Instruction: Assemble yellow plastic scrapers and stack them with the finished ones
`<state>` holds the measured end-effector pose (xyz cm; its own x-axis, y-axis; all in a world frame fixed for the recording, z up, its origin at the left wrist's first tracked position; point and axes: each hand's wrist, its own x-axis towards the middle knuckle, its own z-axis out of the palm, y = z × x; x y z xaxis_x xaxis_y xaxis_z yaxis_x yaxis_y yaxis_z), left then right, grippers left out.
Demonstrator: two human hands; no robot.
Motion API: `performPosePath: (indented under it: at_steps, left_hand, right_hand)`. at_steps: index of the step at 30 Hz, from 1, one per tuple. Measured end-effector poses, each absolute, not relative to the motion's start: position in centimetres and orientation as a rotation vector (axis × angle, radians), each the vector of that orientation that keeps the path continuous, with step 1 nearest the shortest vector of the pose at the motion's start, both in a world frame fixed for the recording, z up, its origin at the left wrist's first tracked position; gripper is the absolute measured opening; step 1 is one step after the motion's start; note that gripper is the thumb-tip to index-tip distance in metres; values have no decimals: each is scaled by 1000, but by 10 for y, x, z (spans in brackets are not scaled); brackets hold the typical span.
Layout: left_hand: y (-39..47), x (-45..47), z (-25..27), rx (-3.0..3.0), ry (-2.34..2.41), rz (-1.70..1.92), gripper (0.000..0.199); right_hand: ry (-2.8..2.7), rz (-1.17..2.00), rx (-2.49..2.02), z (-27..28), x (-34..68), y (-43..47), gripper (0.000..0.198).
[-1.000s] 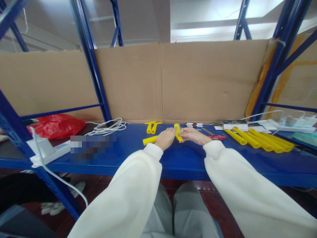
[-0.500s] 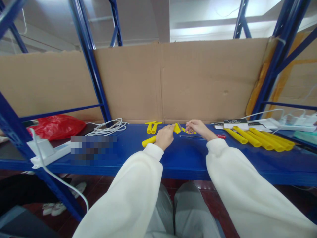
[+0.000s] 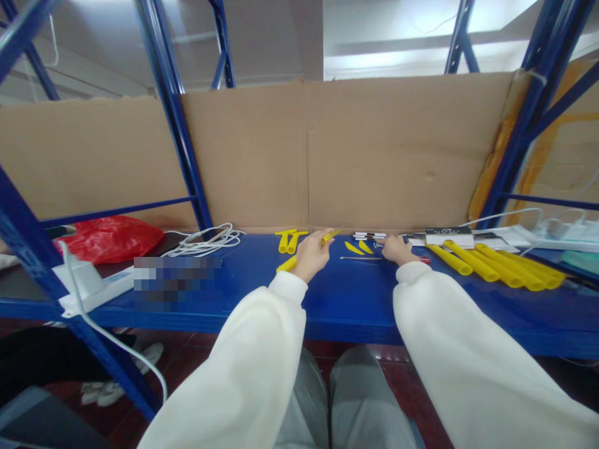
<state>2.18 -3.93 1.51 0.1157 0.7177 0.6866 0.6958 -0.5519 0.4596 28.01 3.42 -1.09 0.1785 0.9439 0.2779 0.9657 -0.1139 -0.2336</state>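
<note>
My left hand is closed round a yellow tube, whose near end sticks out below the palm. A thin yellow flat piece shows at its far end, past the fingers. My right hand is down on the blue shelf, fingers bunched by some tiny dark pieces; what is in them is too small to make out. Left of it lie two yellow blade-shaped pieces. A screwdriver has its thin shaft pointing left, with its red handle partly behind the right wrist.
Two T-shaped yellow pieces stand back left. Several yellow tubes lie at the right beside a black-and-white box. White-and-black sticks lie at the back. Coiled white cable, a power strip and a red bag are left. Cardboard walls the back.
My right hand has moved right and down from the yellow pieces to the shelf surface, uncovering the two blades and the sticks. My left hand has turned the tube slightly.
</note>
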Motion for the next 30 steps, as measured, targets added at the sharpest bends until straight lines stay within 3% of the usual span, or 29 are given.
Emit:
performPosePath:
  at_steps: [4,8,15,30]
  left_hand:
    - [-25,26,26,1916,1313,1668,8]
    - [-21,32,43,1429,1114,1799,27]
    - [-28,39,51,834,1033,1553,27]
    - [-18,27,15,870,1103,1071,26]
  right_hand:
    - [-1862,-126,-2234,1,269,25,47]
    - [-1893,-126,-2292,6,265,21,46]
    - [-1920,-123,-2336,7,264,21,44]
    - [-1963,-124,-2327,7,262,17,45]
